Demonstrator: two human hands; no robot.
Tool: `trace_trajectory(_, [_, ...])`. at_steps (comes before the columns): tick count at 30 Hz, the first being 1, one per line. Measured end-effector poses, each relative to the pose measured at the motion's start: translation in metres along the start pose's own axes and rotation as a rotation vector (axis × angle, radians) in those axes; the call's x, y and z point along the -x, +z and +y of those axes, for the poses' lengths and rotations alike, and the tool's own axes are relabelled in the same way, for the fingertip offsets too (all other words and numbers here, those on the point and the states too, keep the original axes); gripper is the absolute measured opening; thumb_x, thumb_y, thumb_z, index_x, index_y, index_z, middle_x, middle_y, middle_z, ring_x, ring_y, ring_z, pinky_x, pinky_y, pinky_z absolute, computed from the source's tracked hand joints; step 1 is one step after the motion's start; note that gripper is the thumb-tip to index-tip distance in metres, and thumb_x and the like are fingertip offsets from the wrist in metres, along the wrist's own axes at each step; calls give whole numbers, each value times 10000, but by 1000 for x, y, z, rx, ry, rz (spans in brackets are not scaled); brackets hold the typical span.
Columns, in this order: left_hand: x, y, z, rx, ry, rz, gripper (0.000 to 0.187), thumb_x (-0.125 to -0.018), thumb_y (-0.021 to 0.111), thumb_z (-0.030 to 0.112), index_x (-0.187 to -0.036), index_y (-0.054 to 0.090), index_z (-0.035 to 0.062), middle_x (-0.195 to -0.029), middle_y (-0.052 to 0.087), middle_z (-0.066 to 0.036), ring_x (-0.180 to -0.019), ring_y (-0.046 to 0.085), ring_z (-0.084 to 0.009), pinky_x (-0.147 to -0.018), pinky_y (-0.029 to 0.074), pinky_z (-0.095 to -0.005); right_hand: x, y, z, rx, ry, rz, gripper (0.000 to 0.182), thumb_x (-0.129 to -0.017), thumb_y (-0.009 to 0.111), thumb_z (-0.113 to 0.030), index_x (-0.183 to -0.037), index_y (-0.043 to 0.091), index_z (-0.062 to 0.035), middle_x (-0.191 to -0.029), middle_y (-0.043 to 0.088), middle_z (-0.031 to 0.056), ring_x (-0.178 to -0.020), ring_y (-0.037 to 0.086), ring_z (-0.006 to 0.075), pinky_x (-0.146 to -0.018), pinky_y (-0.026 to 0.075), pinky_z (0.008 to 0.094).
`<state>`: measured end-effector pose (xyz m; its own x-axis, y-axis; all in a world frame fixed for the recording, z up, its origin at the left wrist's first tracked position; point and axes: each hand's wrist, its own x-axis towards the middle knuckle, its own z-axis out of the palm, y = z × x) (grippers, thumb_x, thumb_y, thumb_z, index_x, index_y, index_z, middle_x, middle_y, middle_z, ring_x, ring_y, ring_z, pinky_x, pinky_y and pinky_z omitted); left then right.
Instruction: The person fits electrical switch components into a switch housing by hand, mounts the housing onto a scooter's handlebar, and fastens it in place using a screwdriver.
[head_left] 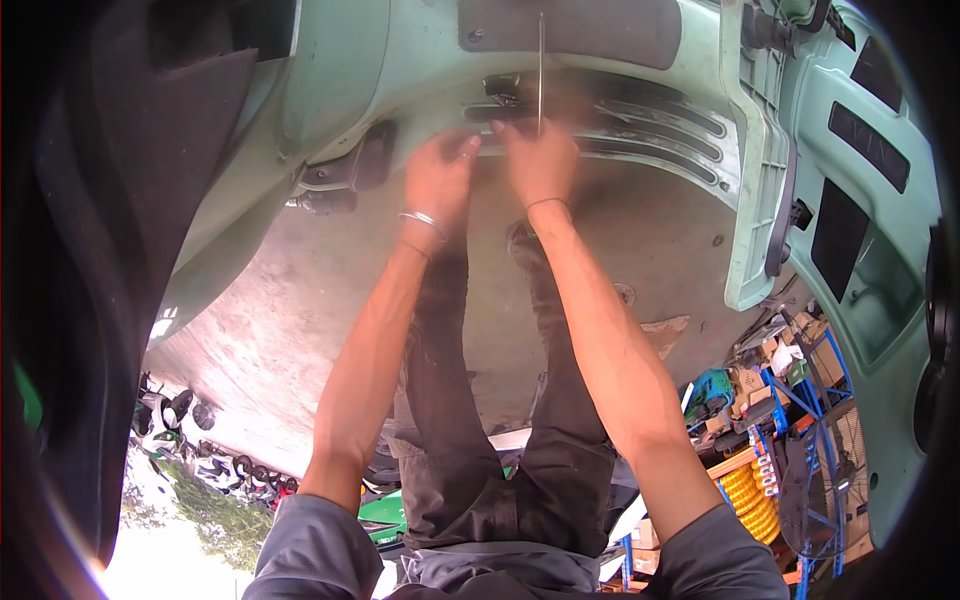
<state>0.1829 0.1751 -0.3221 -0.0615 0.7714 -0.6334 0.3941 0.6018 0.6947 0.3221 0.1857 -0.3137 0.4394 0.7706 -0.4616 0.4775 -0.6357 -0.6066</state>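
Observation:
Both hands are raised to the edge of a pale green body panel (420, 60) at the top of the head view. My left hand (440, 175), with a silver bracelet at the wrist, has its fingers bent near the slotted sill strip (650, 130); motion blurs the fingertips. Close beside it, my right hand (540, 165) is closed, and a thin metal rod (541, 70) rises upright from it. A dark latch-like part (503, 88) sits on the panel just above the hands.
A green door with dark openings (868, 148) stands at the right. Blue shelving (825, 440) with boxes and a yellow coil (748, 500) is at the lower right. Parked scooters (180, 415) are at the lower left. Dark trim (160, 180) fills the left side.

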Motion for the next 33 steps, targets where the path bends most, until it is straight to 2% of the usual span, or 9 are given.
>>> trace_trajectory(3, [-3,2,2,37,-45,-3,343,-901,665,258,-1095,706,-21,-1013,725,-215,-947,679,-352,-858,503,-390,-2,3,-1,45,17,-43,307,-801,779,-255,-821,680,35,-947,641,219,-893,632,422,-788,483,494])
trace_trajectory(5, [-2,1,4,171,-41,-2,264,-936,692,175,-1102,706,-31,-839,686,-37,-701,616,-87,-631,512,-230,-4,4,2,82,-5,-65,289,-813,762,-239,-835,680,38,-973,641,230,-915,634,430,-807,486,499])
trace_trajectory(8, [2,-3,17,239,-188,-17,258,-944,664,150,-1119,701,-36,-898,708,-71,-728,645,-109,-646,530,-243,-5,1,-3,91,30,-130,256,-826,736,-224,-862,686,24,-989,630,235,-938,636,437,-825,491,505])
trace_trajectory(18, [2,-8,9,145,-91,-93,258,-951,614,104,-1121,680,-78,-944,716,-109,-763,662,-132,-701,556,-260,8,0,-14,247,-113,-77,258,-839,699,-244,-864,663,10,-969,620,217,-873,656,431,-767,512,518])
trace_trajectory(23, [4,-9,15,455,-264,-81,237,-959,561,72,-1111,675,-69,-956,701,-114,-790,666,-150,-693,548,-270,8,5,-8,256,-138,-37,255,-825,699,-234,-846,655,17,-959,620,212,-874,662,426,-754,517,513])
trace_trajectory(26, [9,-12,11,576,-220,-75,249,-972,521,91,-1096,665,-70,-961,690,-119,-820,666,-170,-725,532,-281,12,-3,-7,189,-173,-72,241,-814,697,-218,-828,656,18,-917,624,210,-840,656,416,-736,514,491])
trace_trajectory(27, [11,-13,9,573,-217,-73,249,-972,521,91,-1096,665,-70,-961,690,-119,-820,666,-170,-725,532,-281,19,-10,-11,112,-170,-94,227,-813,694,-210,-827,662,14,-899,628,198,-809,653,392,-723,512,471])
trace_trajectory(29, [19,-16,10,874,-271,-98,277,-981,507,128,-1076,654,-86,-958,685,-126,-841,664,-188,-767,519,-297,40,-27,-26,34,-168,-118,214,-813,692,-203,-826,668,10,-880,633,185,-778,650,367,-710,510,451])
trace_trajectory(33, [60,-28,40,616,-185,-232,322,-995,531,182,-1144,642,-82,-969,694,-105,-858,654,-171,-786,513,-293,89,-74,-72,-236,-207,-230,167,-813,707,-168,-852,676,-8,-819,608,122,-692,613,270,-653,488,389])
